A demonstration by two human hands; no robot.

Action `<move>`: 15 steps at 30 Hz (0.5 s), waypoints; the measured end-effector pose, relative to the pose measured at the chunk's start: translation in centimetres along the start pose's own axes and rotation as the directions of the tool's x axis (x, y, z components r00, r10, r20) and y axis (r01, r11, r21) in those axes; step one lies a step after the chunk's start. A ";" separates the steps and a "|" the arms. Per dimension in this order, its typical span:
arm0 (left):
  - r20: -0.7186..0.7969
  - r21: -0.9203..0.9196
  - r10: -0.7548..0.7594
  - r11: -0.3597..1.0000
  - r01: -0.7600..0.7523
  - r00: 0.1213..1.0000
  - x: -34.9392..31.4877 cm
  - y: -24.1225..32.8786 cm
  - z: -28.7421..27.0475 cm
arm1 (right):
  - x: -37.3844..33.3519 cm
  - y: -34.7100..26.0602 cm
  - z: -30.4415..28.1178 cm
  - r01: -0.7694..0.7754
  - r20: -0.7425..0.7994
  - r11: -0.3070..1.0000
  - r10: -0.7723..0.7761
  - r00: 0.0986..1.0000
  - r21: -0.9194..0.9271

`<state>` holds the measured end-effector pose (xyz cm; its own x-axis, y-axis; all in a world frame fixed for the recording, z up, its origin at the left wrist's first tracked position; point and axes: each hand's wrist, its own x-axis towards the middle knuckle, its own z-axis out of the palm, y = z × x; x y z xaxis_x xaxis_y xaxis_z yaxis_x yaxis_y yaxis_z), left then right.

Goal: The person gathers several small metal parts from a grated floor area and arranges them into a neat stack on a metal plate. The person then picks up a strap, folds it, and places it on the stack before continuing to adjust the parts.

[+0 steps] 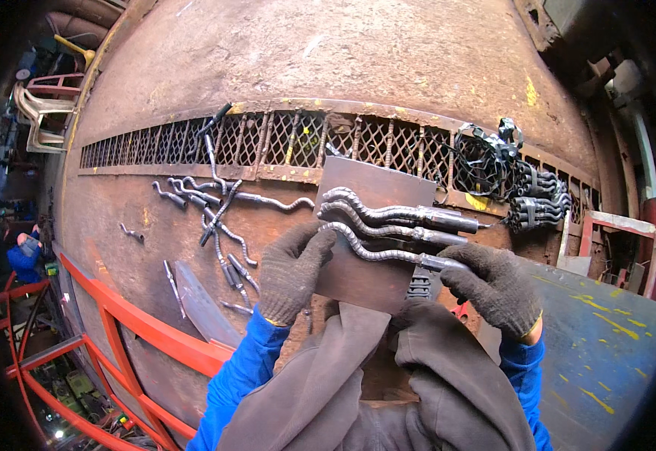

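Note:
Both my hands wear dark knitted gloves. My left hand (296, 268) is closed, thumb and fingers at the left end of the nearest wavy metal rod (373, 254). My right hand (493, 284) is closed round the dark cylindrical sleeve at that rod's other end. Two more wavy rods with sleeves, the far one (373, 216) and the middle one (377, 230), lie alongside it. All three are over a flat brown metal plate (377, 188) in front of my lap. Partly hidden beneath the plate's right side is a ribbed dark piece (419, 286).
More sleeved rods (219, 207) lie scattered on the rusty floor to the left. Taped bundles of them (538, 203) and a tangle of black strapping (486, 154) rest at right on the mesh grating (305, 139). A red railing (147, 316) runs at lower left; a person (25, 255) is beyond.

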<state>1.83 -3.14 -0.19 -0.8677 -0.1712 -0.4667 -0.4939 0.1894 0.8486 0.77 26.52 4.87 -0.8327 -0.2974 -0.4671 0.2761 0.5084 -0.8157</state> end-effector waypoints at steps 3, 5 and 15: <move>-0.049 0.177 0.126 0.977 -0.116 0.991 -0.2 -0.3 0.4 | -0.5 0.4 0.6 0.082 -0.087 0.959 -0.109 0.990 -0.272; -0.055 0.253 0.209 0.949 -0.188 0.976 -0.1 -1.0 0.4 | -0.6 0.2 0.9 -0.037 -0.115 0.944 -0.001 0.993 -0.328; -0.048 0.402 0.285 0.883 -0.243 0.957 0.7 -1.4 0.4 | -0.8 1.8 2.2 -0.006 -0.321 0.870 -0.176 0.931 -0.493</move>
<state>1.92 -3.18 -1.82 -0.9688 -0.1559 -0.1929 -0.2480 0.5977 0.7624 2.98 25.95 3.02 -0.9775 -0.1068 -0.1818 0.0081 0.8427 -0.5384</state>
